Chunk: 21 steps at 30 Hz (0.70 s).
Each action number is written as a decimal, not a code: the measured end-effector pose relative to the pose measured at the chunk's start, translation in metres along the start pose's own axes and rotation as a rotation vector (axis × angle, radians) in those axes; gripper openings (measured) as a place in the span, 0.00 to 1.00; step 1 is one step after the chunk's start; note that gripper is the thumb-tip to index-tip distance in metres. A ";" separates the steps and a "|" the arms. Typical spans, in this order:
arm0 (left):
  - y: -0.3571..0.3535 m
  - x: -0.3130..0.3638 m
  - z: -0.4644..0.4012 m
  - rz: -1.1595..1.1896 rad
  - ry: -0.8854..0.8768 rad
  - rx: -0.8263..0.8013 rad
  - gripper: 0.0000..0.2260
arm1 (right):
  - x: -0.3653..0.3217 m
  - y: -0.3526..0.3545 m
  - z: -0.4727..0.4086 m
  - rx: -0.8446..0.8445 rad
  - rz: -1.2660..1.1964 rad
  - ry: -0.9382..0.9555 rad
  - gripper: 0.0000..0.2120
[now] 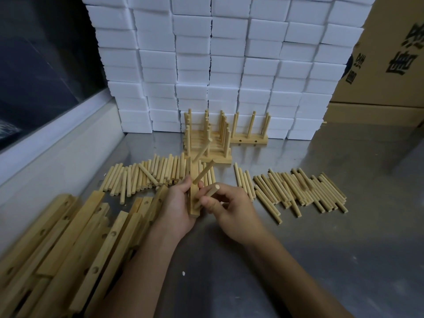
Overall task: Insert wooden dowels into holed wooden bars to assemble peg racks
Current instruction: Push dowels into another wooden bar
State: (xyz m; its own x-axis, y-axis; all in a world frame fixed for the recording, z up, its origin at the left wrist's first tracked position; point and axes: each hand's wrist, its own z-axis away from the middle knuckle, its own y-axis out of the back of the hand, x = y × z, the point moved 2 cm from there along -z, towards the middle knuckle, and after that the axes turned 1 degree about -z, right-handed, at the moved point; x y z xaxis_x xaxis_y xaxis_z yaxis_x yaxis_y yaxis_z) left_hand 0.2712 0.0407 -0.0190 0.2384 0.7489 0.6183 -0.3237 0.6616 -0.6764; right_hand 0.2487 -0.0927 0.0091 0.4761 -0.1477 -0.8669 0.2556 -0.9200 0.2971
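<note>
Wooden bar (pixel 193 198) gripped upright by left hand (pixel 176 210); two dowels seated.
Right hand (pixel 231 210) fingers pinch third dowel (pixel 210 191) at lowest hole; next: align, push home.

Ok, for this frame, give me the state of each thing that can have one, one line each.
left hand: grips the bar.
right hand: pinches a dowel at the bar.
bar: held on edge, two dowels already in.
dowel: at the bar's near hole; how deep, cannot tell.
finished racks: standing, pegs up.
loose dowels: lying flat on the table.
spare bars: piled, holes empty.
</note>
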 end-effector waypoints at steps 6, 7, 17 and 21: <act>-0.001 -0.003 -0.001 -0.038 0.007 -0.051 0.18 | 0.006 -0.017 0.007 0.260 -0.035 0.019 0.11; -0.001 -0.003 -0.001 -0.028 0.009 -0.055 0.19 | 0.007 -0.019 0.007 0.285 -0.021 0.019 0.12; -0.001 -0.002 -0.001 -0.006 0.017 -0.059 0.18 | 0.005 -0.014 0.004 0.137 0.130 0.122 0.03; 0.001 -0.003 -0.002 0.010 0.019 -0.052 0.19 | 0.007 -0.016 0.007 0.207 0.020 0.013 0.11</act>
State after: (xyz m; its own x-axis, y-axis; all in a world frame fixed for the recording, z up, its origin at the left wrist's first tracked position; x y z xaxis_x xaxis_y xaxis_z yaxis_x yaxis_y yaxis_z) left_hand 0.2718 0.0393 -0.0222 0.2533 0.7556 0.6041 -0.2782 0.6550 -0.7026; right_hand 0.2418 -0.0813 -0.0046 0.4905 -0.1633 -0.8560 0.0679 -0.9721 0.2243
